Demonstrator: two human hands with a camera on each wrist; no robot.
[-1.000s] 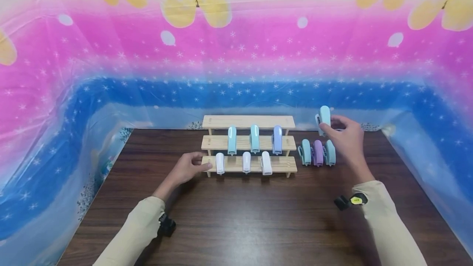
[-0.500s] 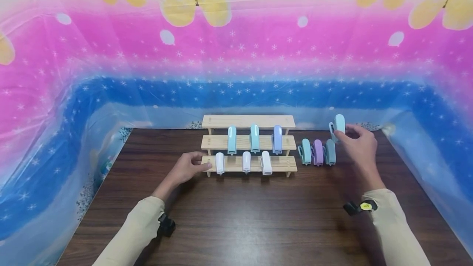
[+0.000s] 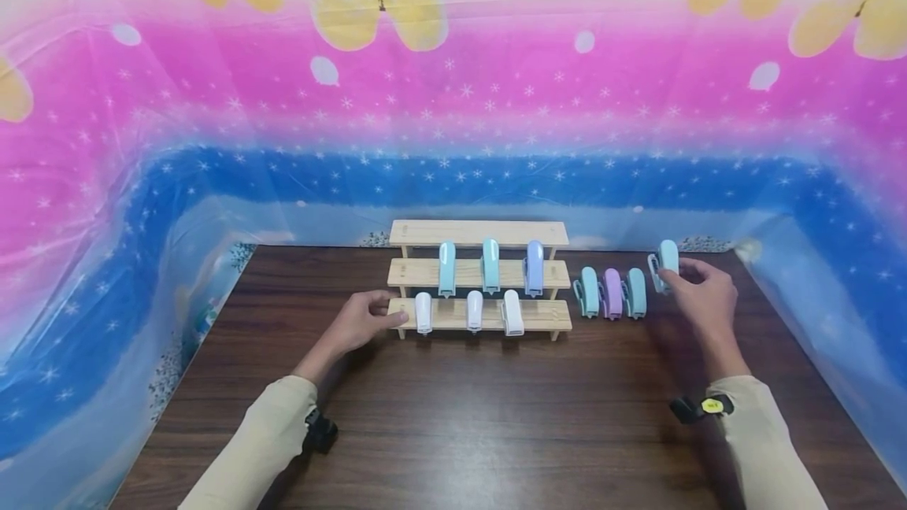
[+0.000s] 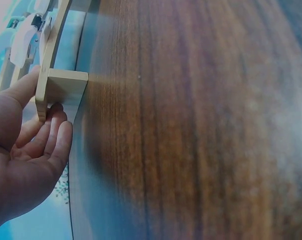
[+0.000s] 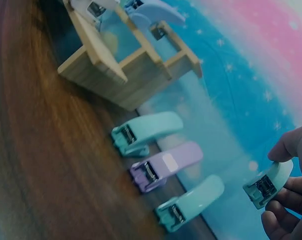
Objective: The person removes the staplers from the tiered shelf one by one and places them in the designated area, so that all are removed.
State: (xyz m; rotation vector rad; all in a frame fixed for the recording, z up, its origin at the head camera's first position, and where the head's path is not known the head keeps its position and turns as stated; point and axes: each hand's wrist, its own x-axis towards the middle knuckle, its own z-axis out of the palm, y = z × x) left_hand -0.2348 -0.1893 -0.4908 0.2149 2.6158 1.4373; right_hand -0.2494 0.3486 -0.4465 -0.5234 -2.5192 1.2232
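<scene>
My right hand [image 3: 705, 297] pinches a mint-green stapler [image 3: 667, 264] between thumb and fingers, right of a row on the table. That row has a mint stapler [image 3: 586, 292], a purple stapler [image 3: 611, 293] and another mint stapler [image 3: 635, 293]. My left hand [image 3: 360, 321] grips the left end of the lowest step of a wooden tiered rack [image 4: 66, 84], thumb on top and fingers beneath. On that step stand white staplers [image 3: 474, 311]. The middle step bears two mint staplers [image 3: 446, 267] and a periwinkle stapler [image 3: 534, 267]. Nothing stands on the top step.
The dark wood table [image 3: 460, 415] stretches toward me in front of the rack. A printed pink and blue cloth [image 3: 453, 132] hangs behind the table and along both sides, close to the back of the rack.
My right hand has moved right and lower with the mint stapler, from above the row to beside its right end. The left hand keeps its place on the rack.
</scene>
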